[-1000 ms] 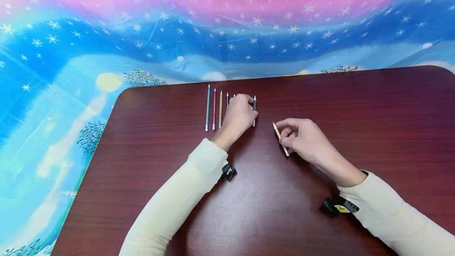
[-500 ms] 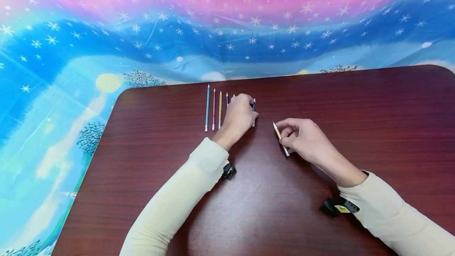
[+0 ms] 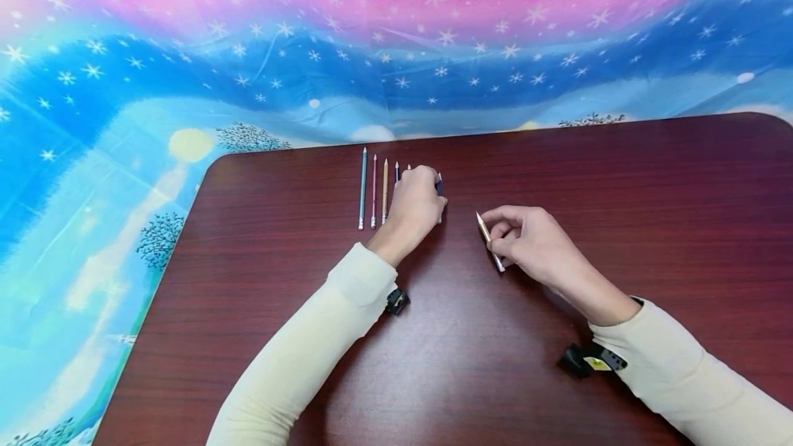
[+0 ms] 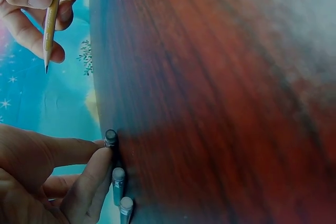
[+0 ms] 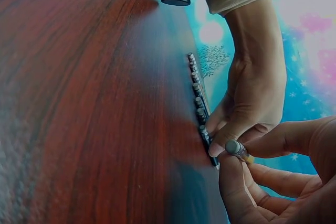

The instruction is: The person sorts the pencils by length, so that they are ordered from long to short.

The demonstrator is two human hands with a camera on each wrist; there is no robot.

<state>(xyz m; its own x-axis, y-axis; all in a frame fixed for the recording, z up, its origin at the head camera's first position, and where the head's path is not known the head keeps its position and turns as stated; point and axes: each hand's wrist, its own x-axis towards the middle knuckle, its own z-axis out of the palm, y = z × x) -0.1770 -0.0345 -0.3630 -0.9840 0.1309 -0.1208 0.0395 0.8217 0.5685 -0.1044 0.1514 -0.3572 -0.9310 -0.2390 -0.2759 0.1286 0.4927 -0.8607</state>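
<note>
My left hand [image 3: 416,199] pinches a dark blue pencil [image 3: 440,188] between thumb and finger at the right end of a row of pencils on the table. The back of this hand covers part of the row. Farther left lie a light blue pencil [image 3: 363,188], a pink pencil [image 3: 374,191] and a yellow pencil [image 3: 385,191], side by side with tips pointing away. To the right, my right hand [image 3: 535,243] holds another yellow pencil [image 4: 51,24] between thumb and fingers, slanted, with its tip up and left. In the right wrist view its eraser end [image 3: 499,266] faces the camera.
The dark red-brown wooden table [image 3: 464,363] has a far edge close behind the pencils. A snowflake-patterned cloth [image 3: 396,54] hangs beyond it. Black wrist cameras [image 3: 398,301] sit at both cuffs.
My left hand has drawn the dark blue pencil slightly left, closer to the row. My right hand and its yellow pencil have stayed in place.
</note>
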